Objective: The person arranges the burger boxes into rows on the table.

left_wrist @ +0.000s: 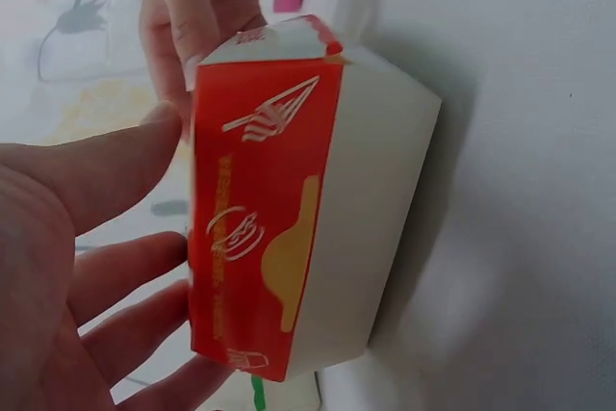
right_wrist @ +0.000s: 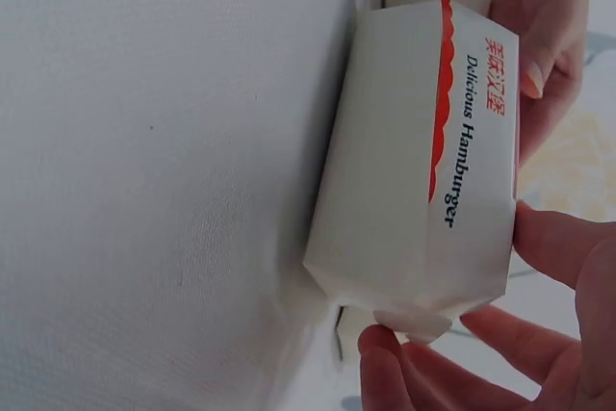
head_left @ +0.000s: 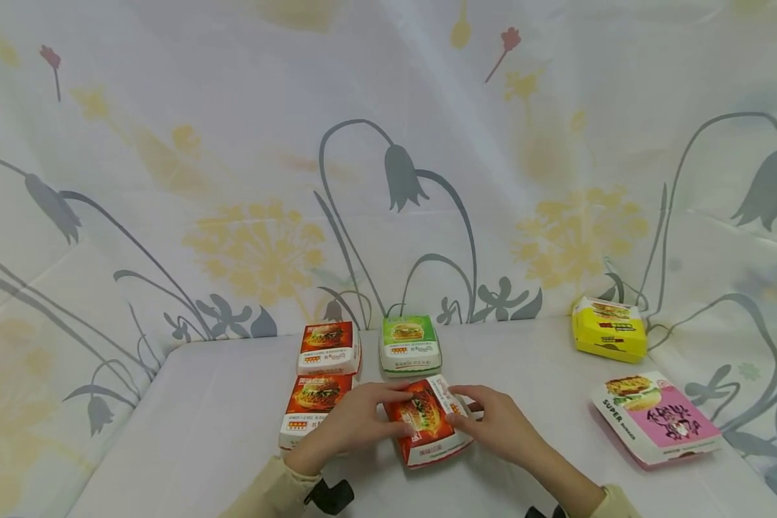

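Between both hands, a red and white hamburger box (head_left: 427,414) rests at an angle on the white cloth, its lid closed. My left hand (head_left: 357,417) touches its left side with fingers fairly straight. In the left wrist view, the thumb and fingertips of that hand lie along the top edge of the box (left_wrist: 260,218). My right hand (head_left: 498,424) holds the opposite end. The right wrist view shows the right hand's (right_wrist: 568,344) thumb on the upper edge of the box (right_wrist: 423,161) and its fingers at a small side tab.
Two more red burger boxes, one behind (head_left: 329,344) and one nearer (head_left: 307,403), stand to the left, the nearer partly hidden by the left hand. A green box (head_left: 409,342) is behind. Rightward are a yellow box (head_left: 609,329) and a pink box (head_left: 663,421). A flower-printed curtain (head_left: 388,86) backs the table.
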Action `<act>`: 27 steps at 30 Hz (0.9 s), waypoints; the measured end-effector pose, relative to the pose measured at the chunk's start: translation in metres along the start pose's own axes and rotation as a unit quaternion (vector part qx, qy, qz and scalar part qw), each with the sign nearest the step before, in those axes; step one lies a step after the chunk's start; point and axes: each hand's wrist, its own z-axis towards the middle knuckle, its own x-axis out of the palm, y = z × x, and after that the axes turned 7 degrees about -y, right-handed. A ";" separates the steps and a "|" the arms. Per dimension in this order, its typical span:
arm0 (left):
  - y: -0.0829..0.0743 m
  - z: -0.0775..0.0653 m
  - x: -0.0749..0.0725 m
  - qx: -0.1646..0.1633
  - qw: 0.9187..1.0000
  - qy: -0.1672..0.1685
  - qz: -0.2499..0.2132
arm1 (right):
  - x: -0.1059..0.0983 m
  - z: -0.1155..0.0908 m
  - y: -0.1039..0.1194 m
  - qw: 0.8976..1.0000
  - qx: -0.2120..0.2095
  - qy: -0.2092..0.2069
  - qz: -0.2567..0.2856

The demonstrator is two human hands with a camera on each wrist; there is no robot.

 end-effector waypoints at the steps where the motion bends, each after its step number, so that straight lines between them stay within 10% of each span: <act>1: -0.001 0.000 0.001 -0.002 1.000 -0.002 0.002 | 0.000 0.000 0.000 1.000 -0.001 -0.001 -0.003; 17: -0.006 0.005 -0.003 -0.015 1.000 0.025 -0.004 | -0.013 0.031 -0.007 0.990 -0.137 0.031 0.032; 27: -0.004 0.005 0.000 -0.012 0.999 0.036 -0.010 | -0.002 0.043 -0.014 0.983 -0.130 0.102 0.082</act>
